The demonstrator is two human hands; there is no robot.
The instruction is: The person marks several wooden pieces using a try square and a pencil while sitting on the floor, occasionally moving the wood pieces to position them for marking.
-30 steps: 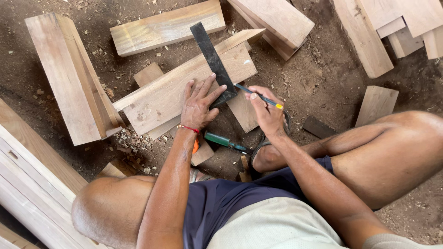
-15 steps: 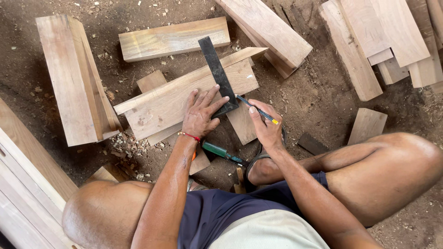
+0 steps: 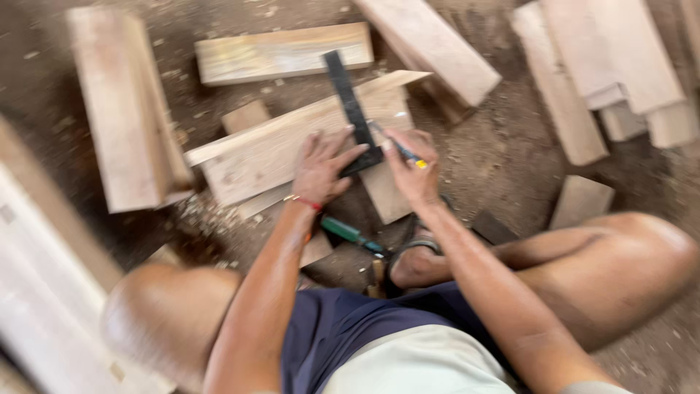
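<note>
My left hand (image 3: 323,170) lies flat with fingers spread on a long wooden plank (image 3: 271,148), pressing down the stock of a dark try square (image 3: 353,109) whose blade runs across the plank. My right hand (image 3: 413,168) grips a thin blue pencil with a yellow end (image 3: 402,151), its tip against the square's right edge on the plank. The frame is blurred.
Several cut planks lie around on the dirt floor: a thick block (image 3: 122,109) at left, one (image 3: 281,52) behind, more (image 3: 605,66) at upper right. A green-handled tool (image 3: 350,234) lies by my foot. Long pale boards (image 3: 44,263) lie at far left.
My right hand with the pencil has slid up along the square's edge, farther onto the plank. The left hand stays pressed on the square. The view is now blurred.
</note>
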